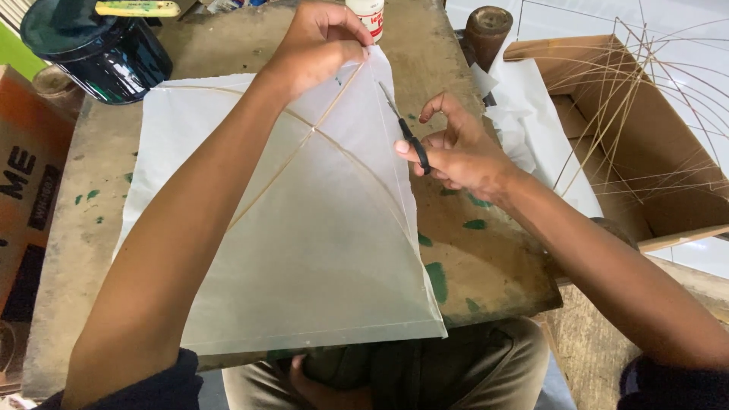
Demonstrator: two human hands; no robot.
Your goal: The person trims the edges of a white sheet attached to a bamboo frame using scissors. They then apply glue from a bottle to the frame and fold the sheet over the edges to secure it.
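A sheet of thin white translucent paper (pixel 326 250) lies on a worn wooden table (pixel 471 250), with thin bamboo sticks crossed under it. My left hand (pixel 319 42) pinches the paper's far corner and holds it down. My right hand (pixel 459 156) grips small black-handled scissors (pixel 402 129), whose blades point up along the paper's right edge toward that corner.
A dark blue tin (pixel 99 49) stands at the table's far left. A white bottle (pixel 368 15) and a wooden post (pixel 486 30) are at the back. An open cardboard box (pixel 645 175) on the right holds several thin bamboo strips beside loose white paper (pixel 531 114).
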